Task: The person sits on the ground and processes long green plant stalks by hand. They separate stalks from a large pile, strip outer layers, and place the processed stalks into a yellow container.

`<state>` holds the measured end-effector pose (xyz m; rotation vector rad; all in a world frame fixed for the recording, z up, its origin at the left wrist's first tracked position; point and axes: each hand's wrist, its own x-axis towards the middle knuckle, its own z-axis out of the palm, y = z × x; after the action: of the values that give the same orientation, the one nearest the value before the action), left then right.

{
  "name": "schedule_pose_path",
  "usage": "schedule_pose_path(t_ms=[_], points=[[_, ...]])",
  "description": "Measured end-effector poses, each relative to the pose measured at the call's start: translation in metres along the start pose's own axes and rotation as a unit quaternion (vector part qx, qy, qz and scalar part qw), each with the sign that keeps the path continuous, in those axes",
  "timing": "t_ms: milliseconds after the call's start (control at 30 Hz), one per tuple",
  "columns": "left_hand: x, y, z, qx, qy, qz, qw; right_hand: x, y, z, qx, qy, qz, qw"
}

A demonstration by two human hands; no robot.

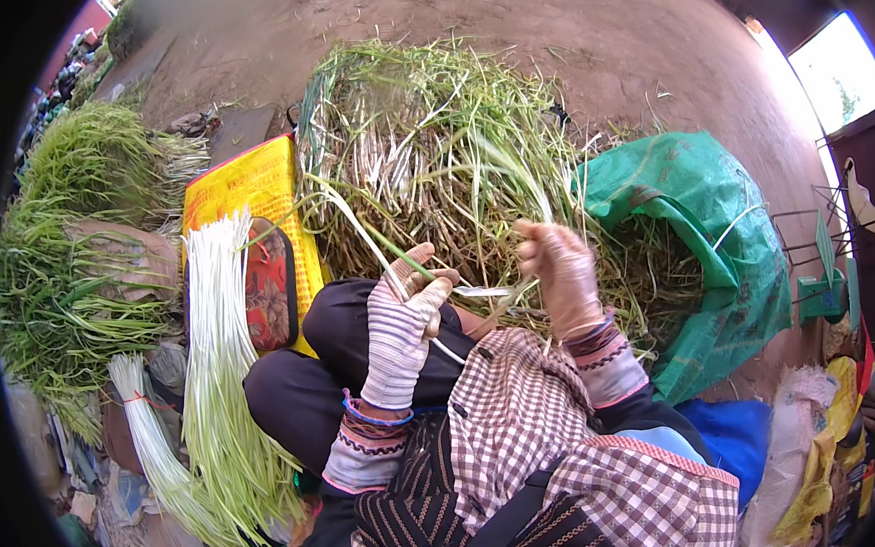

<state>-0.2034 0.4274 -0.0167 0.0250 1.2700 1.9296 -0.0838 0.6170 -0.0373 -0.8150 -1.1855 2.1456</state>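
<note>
My left hand (409, 305), in a striped knit glove, is closed around a long white-and-green stalk (359, 225) that slants over my knees. To its right, my right hand (557, 270) wears a thin clear glove and pinches pale, dry-looking leaf strips (510, 299). Whether those strips still join the stalk cannot be told. Beyond both hands lies a big heap of untrimmed stalks (431, 176), with green tops and brownish lower ends. Cleaned white stalks with light green leaves form a long bundle (217, 302) left of my knees.
A yellow printed sack (240, 173) and a red patterned pad (271, 314) lie by the bundle. Farther left are a smaller tied bundle (142, 412) and leafy green heaps (84, 152). An open green woven bag (738, 270) holds plant scraps at right, before a green scale (822, 291).
</note>
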Motion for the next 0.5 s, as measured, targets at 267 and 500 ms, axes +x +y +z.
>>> schedule_pose_path(t_ms=[267,500], points=[[-0.007,0.040,-0.028,-0.079,0.011,0.109,0.991,0.024,-0.046,-0.052,0.031,0.157,-0.053,0.986],[-0.005,0.051,-0.011,-0.160,-0.057,0.071,0.983,-0.009,-0.035,0.016,-0.182,-0.080,-0.061,0.978]])
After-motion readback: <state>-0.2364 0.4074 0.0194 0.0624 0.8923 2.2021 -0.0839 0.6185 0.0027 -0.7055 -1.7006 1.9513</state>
